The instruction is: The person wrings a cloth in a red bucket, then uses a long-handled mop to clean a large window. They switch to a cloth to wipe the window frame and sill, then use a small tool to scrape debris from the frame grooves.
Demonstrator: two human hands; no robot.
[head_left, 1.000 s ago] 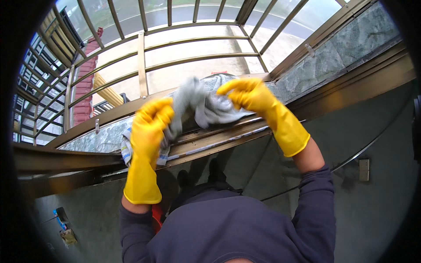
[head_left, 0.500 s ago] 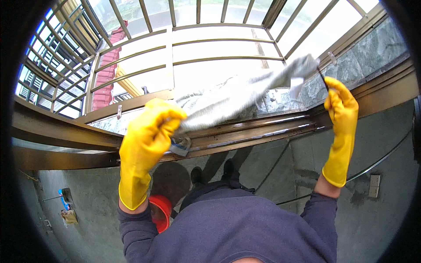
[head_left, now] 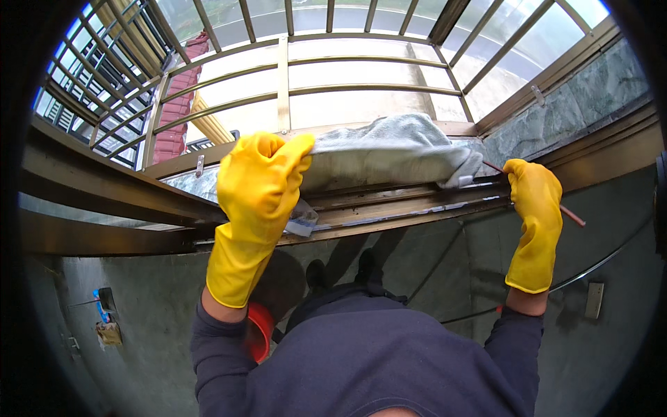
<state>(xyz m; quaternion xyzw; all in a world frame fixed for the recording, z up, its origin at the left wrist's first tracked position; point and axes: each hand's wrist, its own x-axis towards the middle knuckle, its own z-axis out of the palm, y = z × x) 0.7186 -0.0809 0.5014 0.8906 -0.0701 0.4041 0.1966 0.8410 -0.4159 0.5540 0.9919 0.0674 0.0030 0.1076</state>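
Observation:
My left hand (head_left: 260, 182), in a yellow rubber glove, is closed on the left corner of a grey cloth (head_left: 389, 149). The cloth spreads to the right over the stone sill and the bronze window track (head_left: 410, 208), its right end bunched up. My right hand (head_left: 533, 198), gloved the same way, is closed round a thin reddish rod (head_left: 572, 215). One end of this rod reaches the cloth's bunched right end; the other sticks out past the glove to the lower right. A small grey-and-white rag (head_left: 302, 219) lies on the track beside my left hand.
Metal grille bars (head_left: 375, 61) stand beyond the sill. At the left is a sliding window frame (head_left: 118, 187). A red bucket (head_left: 260, 332) sits on the floor below my left forearm. A dark cable (head_left: 604, 256) curves over the floor at the right.
The cloth, stretched up to the right and blurred before, now sags lower over the sill and track. My right hand has dropped, and the rod now shows on both sides of it.

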